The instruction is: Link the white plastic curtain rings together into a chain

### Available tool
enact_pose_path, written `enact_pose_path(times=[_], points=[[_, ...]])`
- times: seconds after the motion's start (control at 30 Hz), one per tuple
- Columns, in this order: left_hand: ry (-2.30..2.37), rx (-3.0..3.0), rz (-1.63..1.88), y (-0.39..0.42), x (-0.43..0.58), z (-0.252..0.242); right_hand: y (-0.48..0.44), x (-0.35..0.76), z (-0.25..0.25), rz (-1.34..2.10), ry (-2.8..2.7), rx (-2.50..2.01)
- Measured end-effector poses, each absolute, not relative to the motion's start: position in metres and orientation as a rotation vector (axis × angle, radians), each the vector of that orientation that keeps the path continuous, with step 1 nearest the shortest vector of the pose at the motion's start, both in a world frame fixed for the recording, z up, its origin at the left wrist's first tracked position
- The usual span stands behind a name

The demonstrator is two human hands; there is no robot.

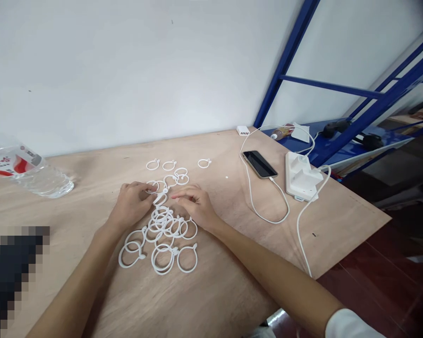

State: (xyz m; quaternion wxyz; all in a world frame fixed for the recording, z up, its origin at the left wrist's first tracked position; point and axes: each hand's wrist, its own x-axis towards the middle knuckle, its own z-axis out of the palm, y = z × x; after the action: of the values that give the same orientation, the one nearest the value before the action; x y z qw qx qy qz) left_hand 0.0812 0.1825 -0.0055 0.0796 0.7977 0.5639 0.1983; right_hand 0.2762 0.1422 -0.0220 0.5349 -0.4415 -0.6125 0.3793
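Several white plastic rings, each with a small round tab, lie on the wooden table, most of them in an overlapping pile [164, 224]. My left hand [132, 204] is closed at the pile's far left side, its thumb and fingertips at a tilted white ring [160, 200]. Across from it, my right hand [194, 203] has its thumb and fingers drawn together close to that ring's tab. Whatever may be between the right fingertips is too small to make out. Beyond my hands lie a few looser rings [169, 165], and one single ring [204, 163] sits apart to the right.
A clear water bottle [51, 180] lies on its side at the left. To the right are a phone [260, 164] on a white cable, a white power strip [299, 176] with plugs, and a small white charger [243, 131]. A blue metal frame [285, 61] stands beyond the table's right edge.
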Motion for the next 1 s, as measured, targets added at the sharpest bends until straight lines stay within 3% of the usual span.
enact_pose_path(times=[0.23, 0.53, 0.73, 1.0], points=[[1.729, 2.412, 0.607, 0.183, 0.080, -0.008, 0.141, 0.277, -0.023, 0.873, -1.512, -1.102], [1.659, 2.430, 0.694, 0.178, 0.085, -0.002, 0.136, 0.271, -0.022, 0.602, -2.033, -0.985], [1.742, 2.427, 0.970, 0.176, 0.086, 0.010, 0.140, 0.273, -0.023, 0.656, -1.855, -0.989], [1.709, 2.582, 0.700, 0.179, 0.081, 0.022, 0.142, 0.273, -0.025, 0.678, -1.659, -1.099]])
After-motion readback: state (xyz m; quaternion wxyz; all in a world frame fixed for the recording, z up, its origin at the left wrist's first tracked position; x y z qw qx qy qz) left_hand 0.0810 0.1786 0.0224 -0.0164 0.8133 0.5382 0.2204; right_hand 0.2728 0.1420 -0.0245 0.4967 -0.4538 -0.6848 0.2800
